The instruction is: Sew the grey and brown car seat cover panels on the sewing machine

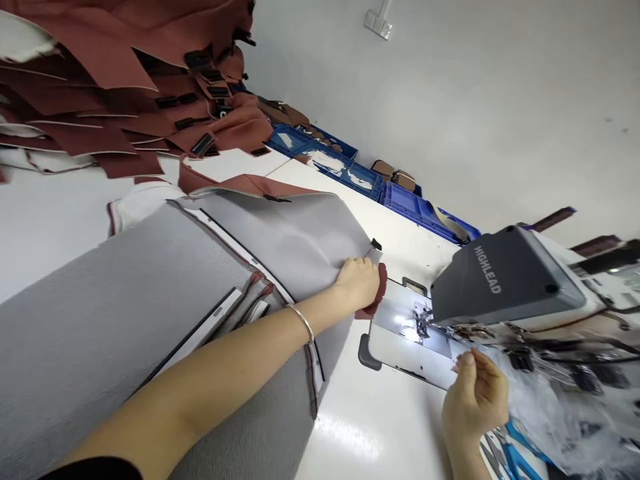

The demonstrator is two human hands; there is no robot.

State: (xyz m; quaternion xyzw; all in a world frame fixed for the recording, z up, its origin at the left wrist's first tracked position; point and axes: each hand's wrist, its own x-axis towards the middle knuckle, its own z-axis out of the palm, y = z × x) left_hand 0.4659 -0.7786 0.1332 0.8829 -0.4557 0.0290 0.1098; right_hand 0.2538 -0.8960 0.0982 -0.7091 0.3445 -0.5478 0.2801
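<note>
A large sewn cover [110, 300], grey-backed with red-brown facing, spreads over the table on the left. White strips and dark-edged seams run across its grey side. My left hand [357, 283] is closed on the cover's right edge, where a red-brown flap shows past the fingers. To the right is a sewing machine [505, 280], its needle area lit above the metal plate [395, 340]. In front of that plate my right hand [475, 393] is closed, thumb and fingers pinched. A tiny reddish bit shows at its fingertips, too small to name.
Red-brown covers with black clips lie piled [115, 100] at the upper left. Blue trays [345, 170] line the wall side of the white table [350, 427]. Blue-handled scissors [515, 453] and clear plastic [575, 427] lie at the lower right.
</note>
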